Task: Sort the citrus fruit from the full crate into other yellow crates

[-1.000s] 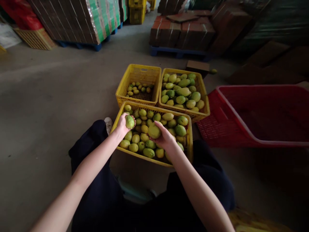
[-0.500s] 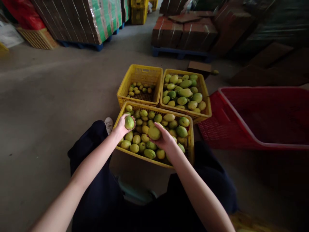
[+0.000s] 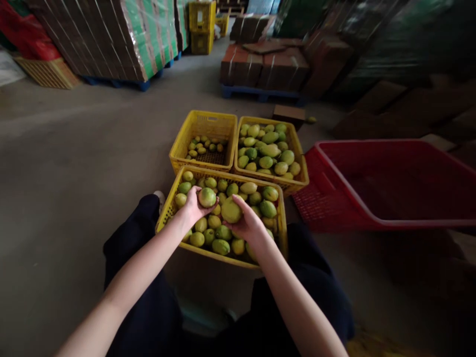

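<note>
My left hand (image 3: pixel 194 208) is closed round a greenish lemon (image 3: pixel 207 197), which shows above the fingers. In my right hand (image 3: pixel 248 221) sits a larger, paler yellow-green lemon (image 3: pixel 231 210), with the thumb over its top. Both hands are close together above the near yellow crate (image 3: pixel 226 260), with a narrow gap between the two fruits. Many green and yellow lemons (image 3: pixel 221 247) lie loose in that crate, partly hidden by my hands and forearms.
Behind stand two more yellow crates: the left one (image 3: pixel 174 148) has small lemons on its bottom, the right one (image 3: pixel 303 173) is filled with large ones. A red basket (image 3: pixel 316 198) stands to the right. Cartons (image 3: pixel 241 67) on a blue pallet (image 3: pixel 260 94) are farther back.
My left hand has moved right with its lemon, closer to the one in my right hand. The view has shifted, so the crates appear lower and farther left.
</note>
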The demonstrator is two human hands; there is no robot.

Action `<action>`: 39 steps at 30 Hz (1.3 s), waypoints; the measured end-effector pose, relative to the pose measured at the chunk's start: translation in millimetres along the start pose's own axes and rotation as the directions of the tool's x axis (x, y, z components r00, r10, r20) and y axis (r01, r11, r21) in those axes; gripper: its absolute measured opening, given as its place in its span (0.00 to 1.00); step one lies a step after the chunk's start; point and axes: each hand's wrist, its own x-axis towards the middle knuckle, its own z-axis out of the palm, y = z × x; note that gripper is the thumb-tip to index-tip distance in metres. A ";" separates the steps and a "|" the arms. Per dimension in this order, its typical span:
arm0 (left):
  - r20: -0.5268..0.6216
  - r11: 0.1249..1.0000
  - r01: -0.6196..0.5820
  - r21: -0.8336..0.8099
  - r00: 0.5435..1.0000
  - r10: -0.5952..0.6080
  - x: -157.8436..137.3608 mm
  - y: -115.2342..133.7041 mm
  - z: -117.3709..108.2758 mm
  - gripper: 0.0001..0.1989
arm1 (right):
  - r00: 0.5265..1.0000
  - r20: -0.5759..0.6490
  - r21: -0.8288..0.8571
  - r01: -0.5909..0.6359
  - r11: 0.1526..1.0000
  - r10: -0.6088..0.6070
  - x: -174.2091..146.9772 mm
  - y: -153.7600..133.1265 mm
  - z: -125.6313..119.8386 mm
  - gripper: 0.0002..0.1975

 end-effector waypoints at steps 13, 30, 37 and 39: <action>-0.050 0.988 0.026 0.153 0.999 -0.019 -10.9 -15.1 6.4 0.15 | 0.998 0.045 0.056 -0.044 0.997 0.041 -11.5 -9.1 4.3 0.20; 0.266 0.948 -0.281 0.148 0.935 0.236 -9.9 -11.8 3.7 0.13 | 0.947 0.039 -0.121 0.322 0.939 -0.320 -8.1 1.6 2.3 0.17; 0.250 0.927 -0.372 0.048 0.903 0.349 -12.4 -8.7 5.5 0.14 | 0.746 0.149 -0.327 0.657 0.679 -0.650 -13.9 7.0 1.9 0.35; 0.217 0.945 -0.327 0.009 0.923 0.318 -10.5 -8.0 4.7 0.13 | 0.806 0.165 -0.300 0.590 0.750 -0.568 -13.1 7.5 1.1 0.38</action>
